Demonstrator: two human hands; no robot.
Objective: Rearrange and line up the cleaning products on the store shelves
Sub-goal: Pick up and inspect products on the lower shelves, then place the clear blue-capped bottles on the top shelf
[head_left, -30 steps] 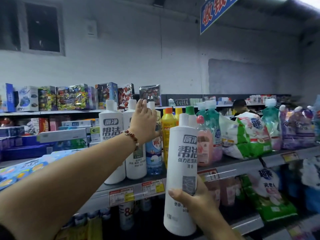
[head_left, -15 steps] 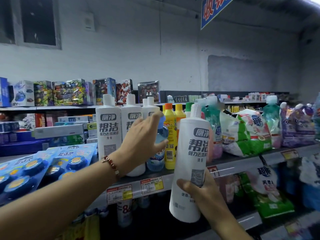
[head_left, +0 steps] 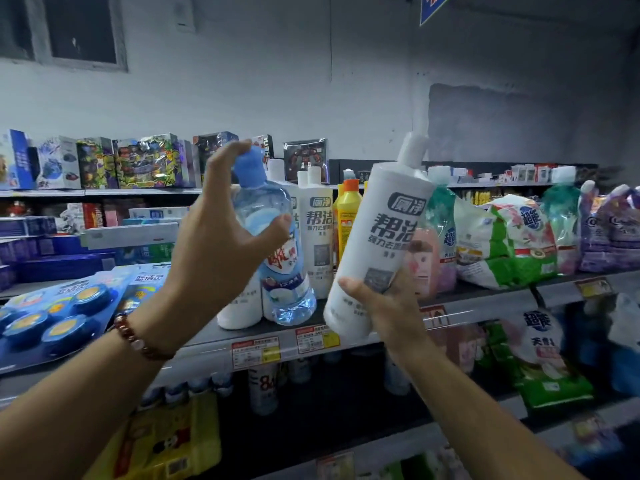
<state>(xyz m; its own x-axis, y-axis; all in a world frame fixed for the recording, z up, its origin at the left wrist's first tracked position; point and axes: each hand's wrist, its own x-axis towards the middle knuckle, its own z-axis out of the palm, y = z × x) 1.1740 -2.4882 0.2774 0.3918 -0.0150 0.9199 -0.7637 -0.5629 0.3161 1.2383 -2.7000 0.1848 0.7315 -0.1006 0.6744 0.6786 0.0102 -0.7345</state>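
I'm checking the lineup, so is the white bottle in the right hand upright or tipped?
Tipped. The white bottle leans with its cap toward the right, held off the shelf by the right hand.

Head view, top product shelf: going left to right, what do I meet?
Blue disc packs → left hand → clear blue bottle → standing white bottle → yellow bottle → tilted white bottle in right hand → green-white bags → purple pouches.

White bottle tilted right — clear blue-capped bottle upright at shelf edge.
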